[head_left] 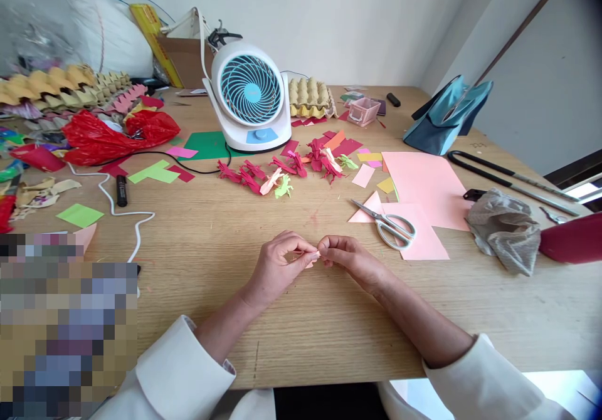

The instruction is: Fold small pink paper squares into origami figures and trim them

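My left hand (282, 263) is closed in a pinch on a small folded piece of pale pink paper (309, 264), just above the table. My right hand (350, 258) pinches the right end of the same piece, its thumb and forefinger almost meeting the left fingertips. Most of the paper is hidden by the fingers. Beyond the hands lies a row of small folded paper figures (249, 175) in dark pink, pale pink and green. White-handled scissors (388, 224) rest to the right on pale pink sheets (426, 188).
A white fan (251, 94) stands at the back, with egg trays (313, 97) beside it. On the left are a red plastic bag (117, 133), a black marker (121, 190) and a white cable (115, 210). A blue bag (444, 119) and crumpled grey plastic (505, 229) are on the right.
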Demonstrator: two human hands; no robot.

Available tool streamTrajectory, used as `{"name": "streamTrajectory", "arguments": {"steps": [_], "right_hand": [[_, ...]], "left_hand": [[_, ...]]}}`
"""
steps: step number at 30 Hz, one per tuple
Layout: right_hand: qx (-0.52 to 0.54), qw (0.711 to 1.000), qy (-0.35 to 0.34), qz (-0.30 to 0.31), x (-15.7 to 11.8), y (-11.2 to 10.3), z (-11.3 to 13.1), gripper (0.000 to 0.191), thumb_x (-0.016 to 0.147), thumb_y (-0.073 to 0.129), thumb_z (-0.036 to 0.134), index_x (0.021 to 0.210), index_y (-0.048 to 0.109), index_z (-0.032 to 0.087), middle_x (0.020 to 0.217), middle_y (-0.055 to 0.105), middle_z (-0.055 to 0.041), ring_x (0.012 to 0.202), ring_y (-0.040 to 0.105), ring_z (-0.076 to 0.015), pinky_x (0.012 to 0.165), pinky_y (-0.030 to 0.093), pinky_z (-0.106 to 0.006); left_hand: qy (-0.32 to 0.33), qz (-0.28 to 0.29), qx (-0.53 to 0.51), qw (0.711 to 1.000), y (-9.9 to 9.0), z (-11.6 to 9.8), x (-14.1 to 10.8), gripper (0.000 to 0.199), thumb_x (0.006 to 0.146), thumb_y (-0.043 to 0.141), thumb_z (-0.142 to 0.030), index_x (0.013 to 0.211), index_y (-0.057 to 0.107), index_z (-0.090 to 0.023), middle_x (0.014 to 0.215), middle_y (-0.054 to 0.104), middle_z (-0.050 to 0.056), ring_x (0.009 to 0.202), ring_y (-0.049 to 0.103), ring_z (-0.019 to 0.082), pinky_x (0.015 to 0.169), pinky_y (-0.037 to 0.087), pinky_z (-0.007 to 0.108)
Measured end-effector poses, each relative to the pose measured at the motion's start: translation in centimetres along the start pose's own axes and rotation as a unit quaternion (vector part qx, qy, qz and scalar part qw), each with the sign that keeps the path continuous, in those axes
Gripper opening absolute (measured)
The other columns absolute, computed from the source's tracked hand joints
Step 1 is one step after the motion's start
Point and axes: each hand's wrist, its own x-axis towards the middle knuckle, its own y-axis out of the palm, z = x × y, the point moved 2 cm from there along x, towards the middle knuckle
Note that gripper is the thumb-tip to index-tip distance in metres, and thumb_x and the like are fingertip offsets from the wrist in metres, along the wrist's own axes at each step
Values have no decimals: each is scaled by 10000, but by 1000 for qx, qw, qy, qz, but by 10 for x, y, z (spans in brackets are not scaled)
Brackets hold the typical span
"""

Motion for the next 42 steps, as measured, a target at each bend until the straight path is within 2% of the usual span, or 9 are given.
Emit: {"name": "streamTrajectory", "arguments": {"steps": [10,17,20,25,32,39,42], "right_hand": [[-3,1000,-6,14,0,-2,2,305,691,754,462,720,665,172,664,577,11,639,482,-119,661,388,-258],[-36,999,-8,6,3,-4,0,331,667,771,485,687,668,171,616,568,20,612,467,-115,636,368,-259],[-50,999,-6,10,4,-6,-1,347,663,780,492,674,663,165,597,555,25,592,452,-107,612,342,-258],[-59,998,-11,24,4,-7,1,387,670,779,521,667,668,151,585,555,23,575,447,-101,598,331,-259],[-37,999,-10,22,3,-4,4,409,619,817,530,636,669,148,588,584,13,582,475,-105,607,367,-259],[-65,997,-29,10,5,-5,-2,390,659,792,520,681,680,147,619,629,2,595,517,-109,608,387,-247],[-79,996,-38,-3,7,-6,-8,380,690,772,510,694,668,145,644,636,-4,601,520,-110,602,384,-248]], "left_hand": [[9,7,-24,1000,-1,-1,1,103,841,681,-181,741,703,-195,709,669,19,694,603,146,665,481,267],[62,3,55,997,-2,-1,-1,76,855,675,-212,788,711,-207,725,674,23,728,586,159,696,466,286],[61,10,46,997,-3,0,-1,81,851,681,-210,776,710,-205,696,667,15,717,583,155,700,461,285],[5,17,-9,1000,-2,-1,0,99,833,698,-195,735,710,-200,674,671,0,712,607,143,725,467,270],[-80,32,-47,995,0,1,1,94,819,692,-215,739,731,-184,712,686,19,707,635,148,663,474,247],[-164,43,-137,976,4,7,-1,157,800,705,-280,725,703,-143,696,679,27,637,645,142,614,509,242],[-179,50,-162,969,5,9,-2,192,803,710,-310,730,689,-134,667,680,25,610,635,132,599,505,234]]}}
